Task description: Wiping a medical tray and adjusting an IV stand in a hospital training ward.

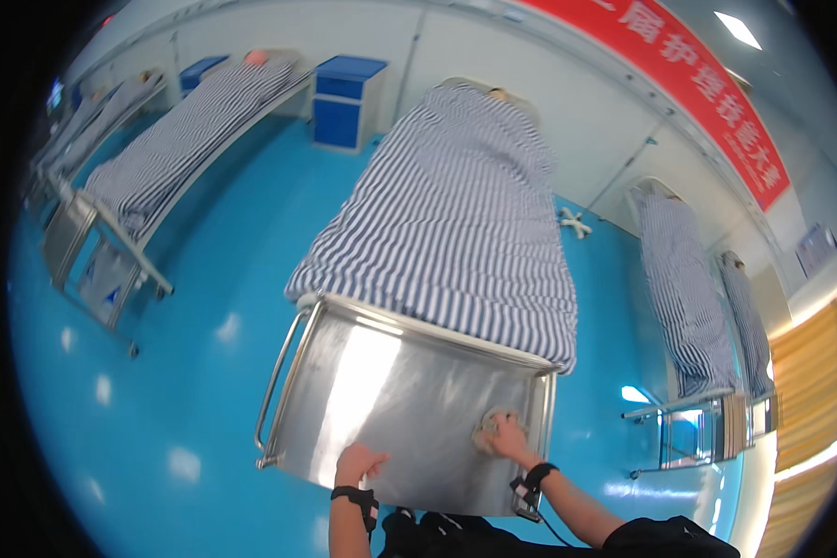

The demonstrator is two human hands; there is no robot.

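My right hand point(508, 439) presses a crumpled pale cloth point(487, 434) onto the steel top of a cart point(418, 390), near its right side. The fingers rest over the cloth and partly hide it. At the near left edge of the same top is my left hand point(360, 463), its fingers partly curled; no object shows in it, and whether it touches the metal is unclear. Each wrist wears a black strap with a small device. Light reflects brightly off the left half of the steel surface.
A bed with a striped quilt point(453, 223) stands directly beyond the cart. Similar beds are at left point(195, 132) and right point(683, 286). A blue and white bedside cabinet point(337, 118) stands by the wall. The cart has a raised rail point(277, 376) at its left.
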